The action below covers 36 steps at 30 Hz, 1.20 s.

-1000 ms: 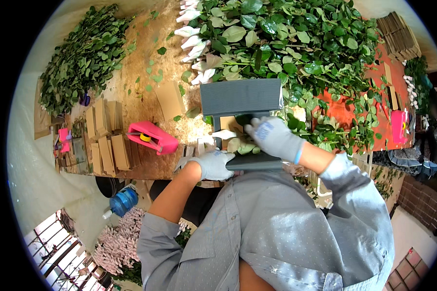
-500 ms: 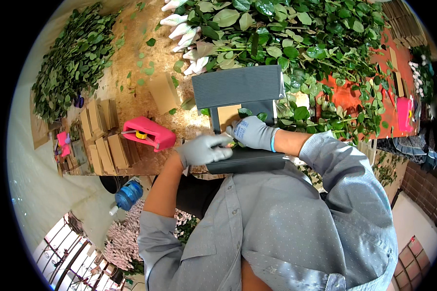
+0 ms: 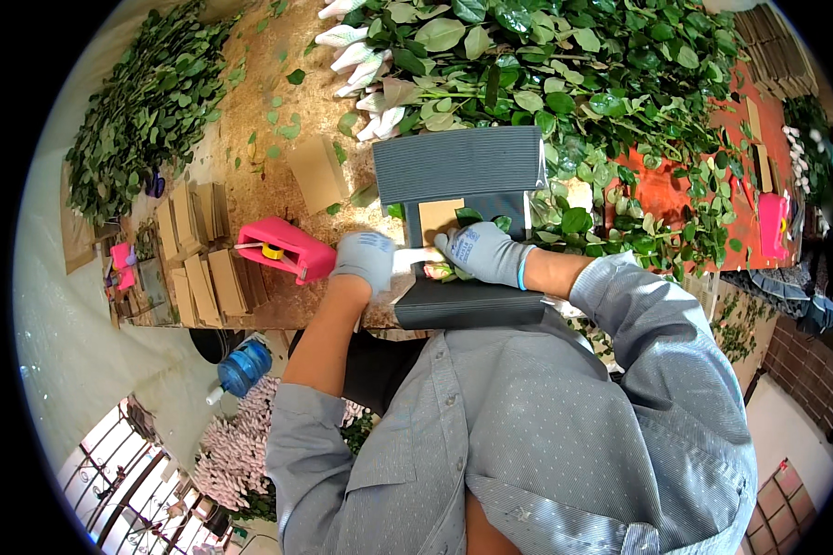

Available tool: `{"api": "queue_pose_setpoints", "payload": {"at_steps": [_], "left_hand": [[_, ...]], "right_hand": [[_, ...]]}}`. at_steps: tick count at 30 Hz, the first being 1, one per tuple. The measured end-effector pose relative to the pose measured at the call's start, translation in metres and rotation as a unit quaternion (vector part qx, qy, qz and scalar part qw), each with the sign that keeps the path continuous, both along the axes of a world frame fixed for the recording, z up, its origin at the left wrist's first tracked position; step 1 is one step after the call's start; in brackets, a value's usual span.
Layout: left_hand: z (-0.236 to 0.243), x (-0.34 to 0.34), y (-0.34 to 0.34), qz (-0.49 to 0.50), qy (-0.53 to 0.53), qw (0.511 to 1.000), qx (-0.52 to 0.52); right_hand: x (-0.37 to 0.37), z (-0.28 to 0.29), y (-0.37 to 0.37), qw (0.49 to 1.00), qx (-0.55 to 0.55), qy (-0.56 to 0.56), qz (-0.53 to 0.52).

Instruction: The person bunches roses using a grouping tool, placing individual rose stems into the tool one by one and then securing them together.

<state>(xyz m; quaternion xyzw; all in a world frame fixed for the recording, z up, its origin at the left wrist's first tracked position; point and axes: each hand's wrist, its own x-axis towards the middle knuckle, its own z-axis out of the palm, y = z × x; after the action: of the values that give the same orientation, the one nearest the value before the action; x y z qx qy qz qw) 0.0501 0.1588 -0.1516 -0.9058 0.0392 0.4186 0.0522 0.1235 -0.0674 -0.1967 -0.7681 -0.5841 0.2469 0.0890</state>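
Observation:
A dark grey ribbed stand [image 3: 460, 166] with a raised back panel and a lower front panel is in front of me. Over its middle, my right hand [image 3: 486, 254], gloved in grey, is closed by a pinkish-green rose bud [image 3: 441, 271] and seems to grip the rose; its fingers hide most of it. A white strip [image 3: 415, 258], probably a flower sleeve, stretches from there to my left hand [image 3: 365, 259]. That gloved hand is closed on the strip's left end, its fingertips mostly hidden. A tan cardboard piece [image 3: 440, 218] lies on the stand behind my right hand.
Leafy rose stems [image 3: 565, 69] cover the back of the table, with white-wrapped heads [image 3: 352, 60] at their left. Left of my hands are a pink tape dispenser [image 3: 287, 250] and cardboard pieces [image 3: 215, 282]. Another leafy pile [image 3: 148, 111] lies far left.
My left hand has moved left, away from my right hand, drawing out the white strip between them. The rose bud shows more now. My right hand has stayed nearly in place.

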Motion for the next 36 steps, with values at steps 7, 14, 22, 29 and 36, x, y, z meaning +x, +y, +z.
{"api": "queue_pose_setpoints", "payload": {"at_steps": [7,14,22,29,36], "left_hand": [[0.078,0.007,-0.026,0.113,0.039,0.936,-0.332],[0.049,-0.018,-0.051,0.081,0.085,0.92,-0.374],[0.067,-0.008,-0.06,0.092,0.131,0.927,-0.34],[0.037,-0.024,-0.055,0.076,0.026,0.91,-0.407],[0.052,-0.019,-0.059,0.087,0.113,0.937,-0.319]], "right_hand": [[0.0,-0.01,-0.002,0.999,0.042,0.004,0.007],[0.005,-0.003,0.001,0.999,0.029,0.017,0.018],[-0.007,-0.033,-0.002,0.995,0.069,0.067,-0.003],[0.001,0.009,-0.008,0.998,0.047,0.012,0.036],[0.075,0.135,-0.017,0.925,0.313,-0.104,-0.19]]}}
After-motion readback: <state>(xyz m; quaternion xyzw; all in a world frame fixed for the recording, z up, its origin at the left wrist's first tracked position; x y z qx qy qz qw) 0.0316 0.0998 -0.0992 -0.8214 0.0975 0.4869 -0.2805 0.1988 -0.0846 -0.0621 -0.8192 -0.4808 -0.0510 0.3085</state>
